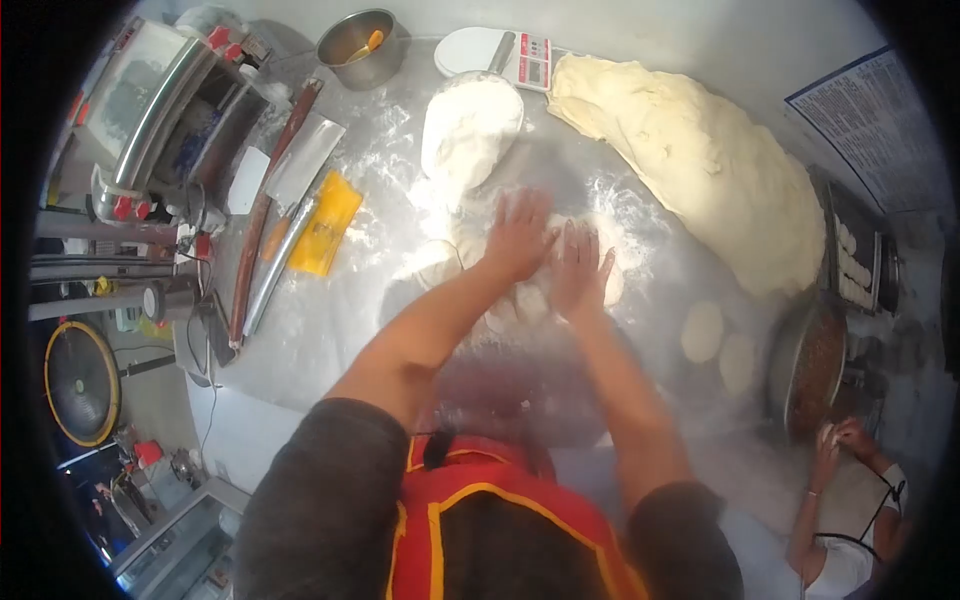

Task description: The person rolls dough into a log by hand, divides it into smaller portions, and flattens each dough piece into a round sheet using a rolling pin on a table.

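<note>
My left hand (520, 237) lies palm down with its fingers stretched out, slightly blurred, over floured dough pieces. Beside it, my right hand (581, 268) is also flat, fingers spread, on a dough piece (613, 287) whose edge shows past the fingers. More dough (530, 300) shows below and between the hands, its outline partly hidden. A flattened round of dough (437, 263) sits to the left. Just beyond the hands is a heap of white flour (470, 130). Neither hand grips anything.
A large dough mass (700, 160) covers the back right. Two dough rounds (703, 332) lie near a pan of reddish filling (812, 375). At left are a rolling pin (262, 230), cleaver (308, 155) and yellow packet (327, 222). A scale (533, 62) and pot (362, 62) stand behind. Another person's hands (838, 438) work lower right.
</note>
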Demonstrator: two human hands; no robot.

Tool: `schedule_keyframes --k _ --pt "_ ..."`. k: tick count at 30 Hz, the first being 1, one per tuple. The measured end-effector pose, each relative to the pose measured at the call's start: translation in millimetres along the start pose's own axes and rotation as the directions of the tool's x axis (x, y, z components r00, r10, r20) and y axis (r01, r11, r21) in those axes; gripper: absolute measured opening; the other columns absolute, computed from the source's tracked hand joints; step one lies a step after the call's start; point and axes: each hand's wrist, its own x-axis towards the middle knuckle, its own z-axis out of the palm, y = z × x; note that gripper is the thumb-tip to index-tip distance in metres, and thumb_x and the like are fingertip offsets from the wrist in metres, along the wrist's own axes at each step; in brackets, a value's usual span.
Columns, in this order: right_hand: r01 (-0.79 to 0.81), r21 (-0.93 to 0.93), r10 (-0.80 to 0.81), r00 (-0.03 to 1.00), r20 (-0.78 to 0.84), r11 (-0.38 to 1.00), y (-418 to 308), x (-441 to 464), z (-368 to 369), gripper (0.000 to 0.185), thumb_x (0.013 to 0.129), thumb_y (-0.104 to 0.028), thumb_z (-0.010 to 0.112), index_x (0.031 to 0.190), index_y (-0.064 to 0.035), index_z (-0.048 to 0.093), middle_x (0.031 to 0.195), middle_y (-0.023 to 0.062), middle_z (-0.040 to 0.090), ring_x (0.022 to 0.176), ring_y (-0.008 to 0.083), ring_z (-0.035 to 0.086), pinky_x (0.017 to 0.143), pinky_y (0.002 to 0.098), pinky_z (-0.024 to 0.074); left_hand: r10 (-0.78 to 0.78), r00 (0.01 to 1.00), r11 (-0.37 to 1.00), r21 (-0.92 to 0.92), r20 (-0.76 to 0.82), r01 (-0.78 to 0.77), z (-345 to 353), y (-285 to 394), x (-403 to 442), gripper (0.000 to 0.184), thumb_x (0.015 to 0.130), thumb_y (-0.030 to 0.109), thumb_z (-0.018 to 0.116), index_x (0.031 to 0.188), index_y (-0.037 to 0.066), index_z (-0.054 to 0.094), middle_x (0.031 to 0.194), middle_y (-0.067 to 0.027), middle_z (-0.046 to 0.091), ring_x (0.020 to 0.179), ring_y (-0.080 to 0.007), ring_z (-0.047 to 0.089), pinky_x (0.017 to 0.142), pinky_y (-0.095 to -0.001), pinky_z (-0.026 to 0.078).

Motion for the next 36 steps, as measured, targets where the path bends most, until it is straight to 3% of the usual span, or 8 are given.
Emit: schedule_keyframes --k 3,6,16,19,22,26,34,36 --pt "0.105 0.361 -0.062 0.989 -0.131 0.926 -5 -2 -1 0.058 0.096 -0.035 0.044 0.145 -0.0052 0.035 0.150 0.0176 0.033 0.141 0.0344 0.028 0.110 0.0659 0.0137 -0.051 0.997 0.995 -0.094 -0.061 0.045 -12 6 -50 0.063 0.096 0.033 0.042 0.148 0.001 0.026 0.154 -0.0191 0.025 0.145 -0.0347 0.017 0.115 -0.0580 0.010" --pt "0.142 0.070 -0.139 0.989 -0.044 0.987 -51 -6 -2 0.057 0.097 -0.033 0.042 0.147 -0.0070 0.032 0.149 0.0187 0.035 0.141 0.0366 0.026 0.110 0.0659 0.0094 -0.060 0.998 0.997 0.054 0.024 0.059 -11 12 -115 0.063 0.095 0.031 0.042 0.146 -0.003 0.026 0.152 -0.0207 0.028 0.144 -0.0351 0.020 0.114 -0.0600 0.012" --pt "0.101 0.080 -0.091 0.988 -0.126 0.992 -55 0 13 0.053 0.096 -0.037 0.045 0.142 -0.0107 0.042 0.146 0.0153 0.041 0.137 0.0321 0.034 0.110 0.0625 0.0182 -0.108 0.990 0.994 0.031 0.088 0.105 -8 11 -115 0.060 0.095 0.028 0.040 0.147 -0.001 0.028 0.156 -0.0150 0.022 0.147 -0.0291 0.012 0.115 -0.0609 0.006" --pt "0.142 0.285 -0.171 0.982 0.082 0.948 -31 4 2 0.052 0.095 -0.032 0.047 0.140 -0.0060 0.043 0.145 0.0178 0.042 0.135 0.0347 0.036 0.110 0.0594 0.0215 -0.009 0.999 0.987 -0.158 -0.032 0.004 -6 -16 -125 0.053 0.094 0.024 0.047 0.142 0.002 0.039 0.150 -0.0175 0.035 0.142 -0.0336 0.025 0.115 -0.0552 0.014" --pt "-0.145 0.669 0.051 0.986 0.158 0.729 -16 -10 -49 0.052 0.093 -0.024 0.049 0.139 -0.0007 0.041 0.143 0.0218 0.041 0.132 0.0398 0.037 0.109 0.0548 0.0255 -0.076 0.995 0.988 -0.140 -0.063 0.066 -51 -37 -157 0.048 0.092 0.020 0.051 0.135 0.000 0.046 0.143 -0.0193 0.042 0.137 -0.0355 0.034 0.113 -0.0493 0.024" --pt "0.253 0.321 -0.167 0.947 -0.273 0.913 -45 -29 -28 0.053 0.092 -0.015 0.048 0.140 0.0025 0.038 0.141 0.0240 0.041 0.130 0.0391 0.039 0.109 0.0496 0.0282 -0.185 0.968 0.981 -0.087 -0.172 0.172 -51 -53 -185 0.049 0.086 0.017 0.060 0.131 0.000 0.049 0.134 -0.0212 0.049 0.130 -0.0375 0.040 0.107 -0.0452 0.034" --pt "0.261 0.094 -0.262 0.965 0.007 0.961 -66 -34 -6 0.064 0.092 -0.040 0.053 0.145 -0.0082 0.035 0.148 0.0172 0.034 0.137 0.0350 0.031 0.112 0.0537 0.0222 -0.437 0.899 0.886 -0.185 -0.028 0.425 -57 -37 -190 0.043 0.079 0.020 0.070 0.116 0.002 0.057 0.114 -0.0183 0.057 0.111 -0.0366 0.050 0.094 -0.0439 0.042" --pt "0.209 0.325 -0.188 0.978 -0.096 0.922 -65 -26 -12 0.056 0.089 -0.034 0.057 0.135 -0.0042 0.045 0.132 0.0211 0.048 0.124 0.0376 0.043 0.103 0.0514 0.0323 -0.449 0.892 0.869 -0.207 0.055 0.450 -66 -46 -176 0.041 0.078 0.021 0.071 0.113 0.003 0.058 0.108 -0.0181 0.060 0.108 -0.0363 0.052 0.092 -0.0432 0.044"
